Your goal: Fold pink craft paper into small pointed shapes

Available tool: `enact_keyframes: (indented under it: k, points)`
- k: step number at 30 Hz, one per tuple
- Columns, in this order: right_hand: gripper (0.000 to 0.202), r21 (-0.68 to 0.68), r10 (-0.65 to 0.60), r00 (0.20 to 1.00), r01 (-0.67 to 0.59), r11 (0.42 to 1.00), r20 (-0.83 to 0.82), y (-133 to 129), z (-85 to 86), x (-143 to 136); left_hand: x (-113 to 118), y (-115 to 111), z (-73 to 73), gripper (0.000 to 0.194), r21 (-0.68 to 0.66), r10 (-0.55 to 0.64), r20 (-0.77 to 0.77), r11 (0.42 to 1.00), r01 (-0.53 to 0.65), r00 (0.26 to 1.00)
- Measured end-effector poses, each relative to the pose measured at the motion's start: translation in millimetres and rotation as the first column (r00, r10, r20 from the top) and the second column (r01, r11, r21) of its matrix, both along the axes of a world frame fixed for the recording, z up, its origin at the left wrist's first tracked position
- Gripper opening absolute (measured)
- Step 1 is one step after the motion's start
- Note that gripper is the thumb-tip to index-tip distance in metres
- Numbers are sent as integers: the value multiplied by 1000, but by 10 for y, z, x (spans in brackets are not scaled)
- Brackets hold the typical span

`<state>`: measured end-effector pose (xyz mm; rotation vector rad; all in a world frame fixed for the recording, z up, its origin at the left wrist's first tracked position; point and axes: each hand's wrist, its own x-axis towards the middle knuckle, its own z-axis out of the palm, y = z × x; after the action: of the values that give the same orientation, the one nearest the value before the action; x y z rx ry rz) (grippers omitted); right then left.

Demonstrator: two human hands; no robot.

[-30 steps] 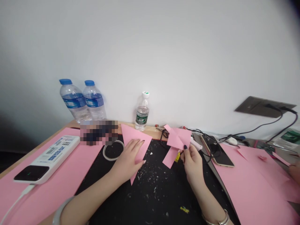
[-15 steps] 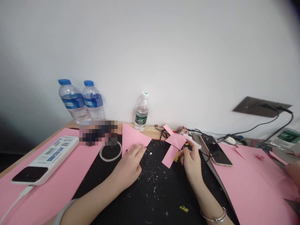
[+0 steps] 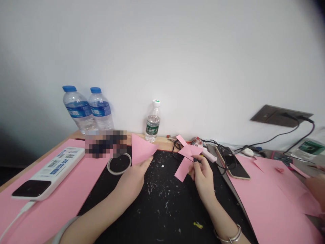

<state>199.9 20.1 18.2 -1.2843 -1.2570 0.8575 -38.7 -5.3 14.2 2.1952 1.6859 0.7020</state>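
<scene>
My left hand [image 3: 135,174] is at the lower edge of a pink paper triangle [image 3: 142,149], with fingers pressed together on it; the thumb side is partly hidden. Right of it, my right hand [image 3: 201,171] has its fingers curled, thumb and index fingertip close together, beside several pink paper pieces [image 3: 183,169]. Whatever is between those fingertips is too small to make out. A black mat [image 3: 162,203] with white scraps and a yellow bit [image 3: 198,225] lies under both hands.
A white power bank [image 3: 48,173] lies on pink paper at the left, near a ring of tape [image 3: 109,166]. Bottles [image 3: 152,125] stand along the wall. At the right are a phone [image 3: 236,166], cables, pink sheets [image 3: 274,203] and another person's hand [image 3: 316,188].
My left hand has shifted left and down, from lying spread on the triangle to its lower edge. My right hand has moved slightly left, its fingers more curled.
</scene>
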Motion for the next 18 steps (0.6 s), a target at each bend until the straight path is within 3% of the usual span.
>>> enact_keyframes:
  k: [4, 8, 10, 13, 15, 18]
  points:
    - [32, -128, 241, 968, -249, 960, -73, -50, 25, -76, 61, -125, 115, 52, 25, -42, 38, 999, 41, 998]
    - [47, -293, 441, 856, -509, 810, -268, -150, 3, -220, 225, -331, 156, 47, 20, -181, 88, 983, 180, 979]
    - [40, -329, 440, 833, -541, 774, -335, -193, -27, -278, 291, -409, 144, 49, 11, -293, 96, 956, 293, 951]
    - [28, -355, 386, 846, -512, 783, -368, -214, -61, -303, 317, -439, 125, 47, 6, -383, 144, 922, 386, 912]
    - [24, -340, 361, 846, -497, 798, -391, -211, -61, -292, 298, -408, 121, 49, 32, -345, 195, 938, 346, 918]
    - [25, -295, 387, 813, -535, 791, -435, -228, -43, -287, 278, -338, 103, 67, -22, -212, 270, 974, 226, 939]
